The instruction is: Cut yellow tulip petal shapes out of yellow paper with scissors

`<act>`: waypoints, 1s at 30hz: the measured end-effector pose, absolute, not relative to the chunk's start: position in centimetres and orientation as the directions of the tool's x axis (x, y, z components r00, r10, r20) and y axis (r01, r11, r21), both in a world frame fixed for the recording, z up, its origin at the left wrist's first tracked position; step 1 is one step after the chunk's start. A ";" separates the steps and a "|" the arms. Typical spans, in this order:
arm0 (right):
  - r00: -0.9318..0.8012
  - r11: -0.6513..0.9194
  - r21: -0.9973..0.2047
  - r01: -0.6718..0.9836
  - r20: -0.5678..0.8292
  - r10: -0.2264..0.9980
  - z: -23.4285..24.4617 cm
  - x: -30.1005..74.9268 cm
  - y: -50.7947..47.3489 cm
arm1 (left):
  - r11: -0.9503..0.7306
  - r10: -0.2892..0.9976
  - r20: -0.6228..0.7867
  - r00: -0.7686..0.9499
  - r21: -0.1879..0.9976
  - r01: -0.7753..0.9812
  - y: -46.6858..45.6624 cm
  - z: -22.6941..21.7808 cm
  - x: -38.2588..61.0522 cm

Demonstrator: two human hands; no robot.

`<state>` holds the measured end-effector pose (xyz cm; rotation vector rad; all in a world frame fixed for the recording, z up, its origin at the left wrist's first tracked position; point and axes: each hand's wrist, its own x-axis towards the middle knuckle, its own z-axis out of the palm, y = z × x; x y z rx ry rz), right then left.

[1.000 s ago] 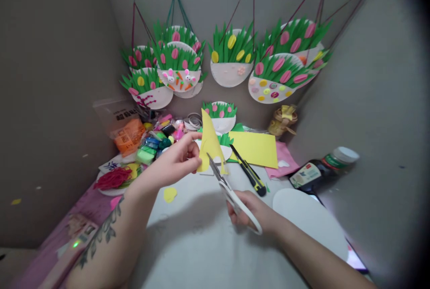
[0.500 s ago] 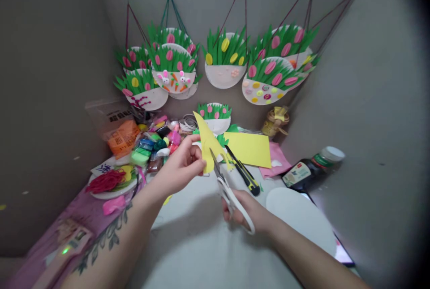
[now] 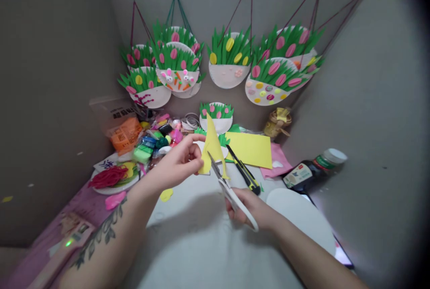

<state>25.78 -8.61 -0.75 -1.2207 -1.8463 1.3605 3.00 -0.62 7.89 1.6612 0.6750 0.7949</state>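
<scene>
My left hand (image 3: 184, 159) pinches a piece of yellow paper (image 3: 211, 139) by its lower left edge, holding it upright above the table. White-handled scissors (image 3: 231, 195) are in my right hand (image 3: 247, 208), fingers wrapped in the loops. The scissor blades meet the lower part of the paper, and a strip hangs down at its right side. A small yellow paper cutout (image 3: 166, 195) lies on the table below my left wrist. Just right of the scissors is a black and yellow utility knife (image 3: 244, 170), its tip by a flat yellow sheet (image 3: 251, 150).
Decorated paper-plate baskets (image 3: 178, 67) hang on the wall. Colourful clay packs (image 3: 148, 145) pile up at left, near a plate with red yarn (image 3: 110, 179) and a glue gun (image 3: 63, 244). At right are a dark bottle (image 3: 314, 168), a white paper plate (image 3: 298, 217) and a phone (image 3: 343, 255).
The yellow paper has turned to look narrower, and the scissors have shifted slightly right and up against it. The whole view has moved a little, showing more of the yellow cutout.
</scene>
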 end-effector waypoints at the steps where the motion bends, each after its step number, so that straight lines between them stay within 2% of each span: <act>1: -0.452 0.076 -0.932 0.353 -0.098 0.887 -0.7 25.9 -8.6 | -0.225 0.777 0.159 0.609 0.974 0.034 -0.6 7.9 2.9; 12: -0.468 0.045 -0.926 0.376 -0.147 0.871 -0.5 26.2 -8.6 | -0.329 0.785 0.204 0.585 0.937 0.115 -0.6 7.9 2.5; 20: -0.434 0.041 -0.942 0.334 -0.115 0.894 -0.6 26.0 -8.6 | -0.337 0.866 0.215 0.451 0.918 0.211 -1.1 7.9 3.5; 25: -0.412 0.045 -0.944 0.326 -0.099 0.906 -0.7 25.9 -8.6 | -0.340 0.863 0.137 0.486 0.870 0.358 -1.7 7.9 4.3; 30: -0.423 0.052 -0.932 0.358 -0.113 0.899 -0.5 25.9 -8.8 | -0.260 0.884 0.079 0.461 0.902 0.345 -1.7 7.3 4.6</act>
